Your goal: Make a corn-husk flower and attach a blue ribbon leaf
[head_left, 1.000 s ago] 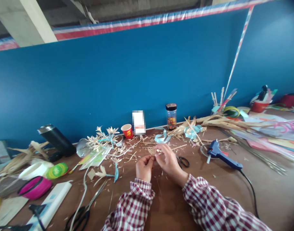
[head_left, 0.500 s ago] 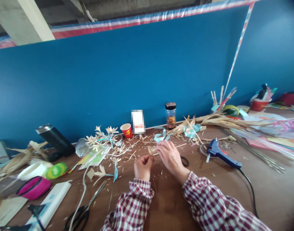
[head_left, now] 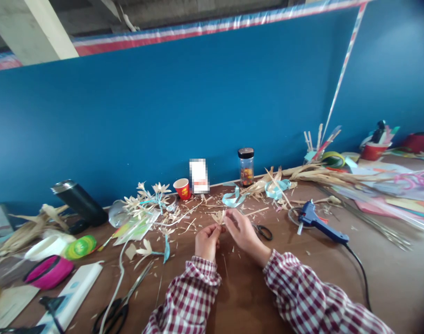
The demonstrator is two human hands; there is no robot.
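Observation:
Between the fingers of my left hand is the base of a small husk flower, its pale pointed petals fanning upward. My right hand comes in from the right, fingertips and thumb closed at one of the petals. Just beyond my right wrist lie small black-handled scissors, partly hidden by the hand. Husk scraps and shavings litter the brown table around both hands. A finished-looking bunch of husk flowers with blue stems lies farther left.
Larger scissors and a white power strip are at front left. A blue glue gun with its cord lies right. Against the blue partition stand a red paper cup and a lidded jar. Husk bundles lie behind.
My right hand has turned and lowered, its fingers drawing in to the flower's petals. More of the small scissors shows. My left hand has shifted slightly and keeps its pinch.

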